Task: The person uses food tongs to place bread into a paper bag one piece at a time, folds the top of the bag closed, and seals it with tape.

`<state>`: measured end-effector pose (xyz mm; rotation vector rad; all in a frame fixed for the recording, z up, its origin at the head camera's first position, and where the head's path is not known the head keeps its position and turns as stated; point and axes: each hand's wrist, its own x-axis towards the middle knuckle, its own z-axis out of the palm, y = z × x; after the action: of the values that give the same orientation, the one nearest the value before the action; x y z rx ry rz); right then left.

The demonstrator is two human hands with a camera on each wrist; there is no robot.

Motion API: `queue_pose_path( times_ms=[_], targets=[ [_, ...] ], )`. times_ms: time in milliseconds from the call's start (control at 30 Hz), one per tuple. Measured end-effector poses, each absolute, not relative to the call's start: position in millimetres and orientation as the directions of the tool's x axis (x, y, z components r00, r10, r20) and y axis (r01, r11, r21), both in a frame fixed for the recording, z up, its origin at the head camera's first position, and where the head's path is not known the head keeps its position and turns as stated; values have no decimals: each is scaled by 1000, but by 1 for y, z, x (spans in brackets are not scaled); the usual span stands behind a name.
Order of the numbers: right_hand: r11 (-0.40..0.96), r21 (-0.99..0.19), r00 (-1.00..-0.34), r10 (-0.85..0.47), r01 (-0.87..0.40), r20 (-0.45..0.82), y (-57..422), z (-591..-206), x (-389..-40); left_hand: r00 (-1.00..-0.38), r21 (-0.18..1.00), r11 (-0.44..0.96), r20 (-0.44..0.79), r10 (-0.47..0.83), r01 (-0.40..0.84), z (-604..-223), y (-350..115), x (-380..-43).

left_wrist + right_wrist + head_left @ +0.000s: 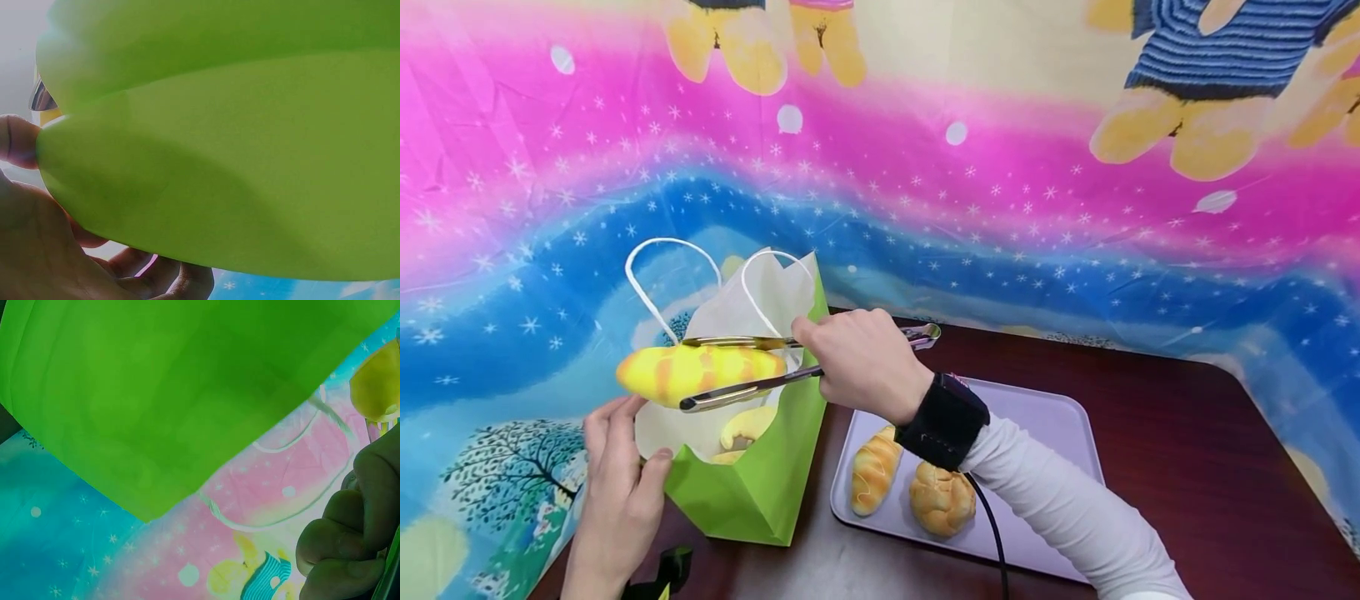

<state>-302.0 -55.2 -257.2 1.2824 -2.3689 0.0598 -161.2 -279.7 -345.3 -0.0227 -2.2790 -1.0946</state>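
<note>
My right hand grips metal tongs, whose jaws stand on either side of a yellow, brown-striped bread roll. The roll lies level over the mouth of a green paper bag with a white inside. Down in the bag, a pale yellow curved bread piece shows partly. My left hand holds the bag's near left rim; in the left wrist view the thumb is at the edge, and the other fingers are partly behind the paper. The green side panel fills most of both wrist views.
Right of the bag, a light purple tray carries a long striped roll and a round knotted bun. Two white handles stand up from the bag. A dark wooden table lies below, with a printed cloth behind.
</note>
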Motion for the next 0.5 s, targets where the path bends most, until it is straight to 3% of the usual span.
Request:
queue_pose_path(
  times_ms=[500],
  targets=[
    [546, 169, -450, -799, -820, 399, -62, -273, -303, -813, 695, 672, 530, -239, 256, -347, -283, -159]
  ],
)
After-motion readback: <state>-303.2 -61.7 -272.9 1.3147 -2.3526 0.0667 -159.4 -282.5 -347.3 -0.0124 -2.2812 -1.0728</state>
